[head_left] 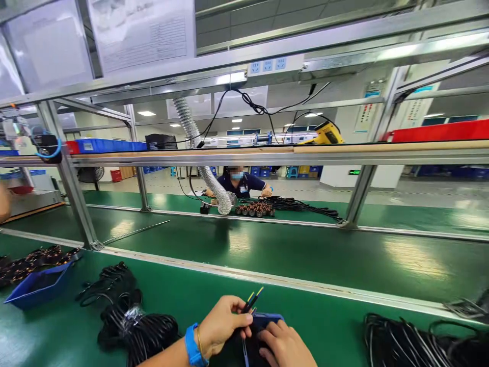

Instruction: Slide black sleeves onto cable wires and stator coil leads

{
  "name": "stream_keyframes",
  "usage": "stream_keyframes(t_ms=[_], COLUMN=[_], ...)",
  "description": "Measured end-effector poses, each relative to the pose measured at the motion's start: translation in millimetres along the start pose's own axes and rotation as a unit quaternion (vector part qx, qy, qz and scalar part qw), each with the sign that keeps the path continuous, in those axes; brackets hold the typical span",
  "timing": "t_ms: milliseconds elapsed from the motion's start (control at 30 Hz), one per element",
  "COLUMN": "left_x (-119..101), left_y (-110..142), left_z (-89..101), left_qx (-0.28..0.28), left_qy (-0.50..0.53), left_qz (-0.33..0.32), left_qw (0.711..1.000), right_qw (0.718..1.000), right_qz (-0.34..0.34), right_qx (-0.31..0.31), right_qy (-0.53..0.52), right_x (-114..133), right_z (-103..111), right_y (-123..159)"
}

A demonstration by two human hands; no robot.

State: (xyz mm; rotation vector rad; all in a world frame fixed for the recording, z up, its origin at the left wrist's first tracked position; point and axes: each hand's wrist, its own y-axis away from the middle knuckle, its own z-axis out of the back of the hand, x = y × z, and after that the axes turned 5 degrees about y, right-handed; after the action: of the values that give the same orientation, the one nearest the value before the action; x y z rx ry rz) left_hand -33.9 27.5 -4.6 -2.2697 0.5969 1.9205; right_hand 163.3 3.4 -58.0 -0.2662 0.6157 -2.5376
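My left hand (225, 323), with a blue band and a thin bracelet at the wrist, is closed in a pinch around black cables (250, 305). Their ends point up and away, showing yellow and blue wire tips. Beside it, my right hand (286, 342) lies over a blue tray (269, 317) at the bottom of the view. Its fingers are curled inward, and whatever they hold is hidden. Left of my forearm lies a tied bundle of black cables (147, 331).
Another blue tray (38, 288) stands at the left by a pile of dark parts (36, 262). More black cables (416, 341) lie at right. A metal frame post (71, 178) rises at left. Across the bench, a person (244, 186) sits behind a flexible duct (208, 173).
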Motion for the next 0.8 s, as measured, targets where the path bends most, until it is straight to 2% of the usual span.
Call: stream_keyframes(t_ms=[167, 333, 433, 533, 667, 800], left_x=[-5.7, -5.8, -5.6, -4.9, -2.8, -1.2], left_y=[6.1, 9.4, 11.3, 12.5, 12.8, 12.9], left_z=[-6.3, -10.5, -12.7, -13.6, -12.4, -11.5], left_qx=[0.016, 0.014, 0.017, 0.021, 0.03, 0.034], left_qy=[-0.02, -0.037, -0.037, -0.038, -0.026, -0.037], left_qz=[0.012, 0.016, 0.014, 0.011, 0.006, 0.021], left_qw=[1.0, 0.999, 0.999, 0.999, 0.999, 0.999], right_qw=[1.0, 0.997, 0.998, 1.0, 1.0, 0.995], right_qz=[-0.004, -0.04, -0.037, -0.021, -0.026, -0.06], right_qx=[-0.002, -0.04, -0.017, 0.011, 0.014, -0.022], right_qy=[0.01, -0.055, -0.04, 0.003, 0.011, -0.083], right_x=[7.9, 4.5, 7.9, 14.6, 18.2, 17.3], right_z=[-5.7, 5.8, 8.0, 1.5, -2.1, 11.7], right_y=[2.1, 7.0, 8.1, 6.9, 4.7, 2.9])
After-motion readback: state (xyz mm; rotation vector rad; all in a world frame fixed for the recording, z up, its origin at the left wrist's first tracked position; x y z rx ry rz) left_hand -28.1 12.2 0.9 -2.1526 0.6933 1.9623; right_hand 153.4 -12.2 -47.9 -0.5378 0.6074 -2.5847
